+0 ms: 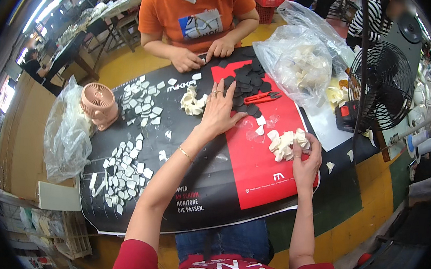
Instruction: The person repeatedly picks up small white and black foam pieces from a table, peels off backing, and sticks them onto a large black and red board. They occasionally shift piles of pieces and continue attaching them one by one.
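My left hand [218,110] reaches across the table with its fingers stretched out, between a small heap of cream ruffled pieces [192,102] and a pile of black rounded flat pieces [250,80]. Nothing shows in its grip. At the right, my right hand [308,164] curls its thumb and fingers round the near edge of a bunch of cream ruffled pieces [286,144], which look like soft fabric. Red-handled snips [260,97] lie on the black pile. Two small white flat pieces [260,125] are just below it.
White flat pieces lie scattered in two groups, a far one [142,101] and a near one [123,175]. A pink fan [99,102] stands at left, a black fan [381,87] at right. Plastic bags [302,60] lie at the far right. Opposite, a co-worker's hands [201,57] handle a small piece.
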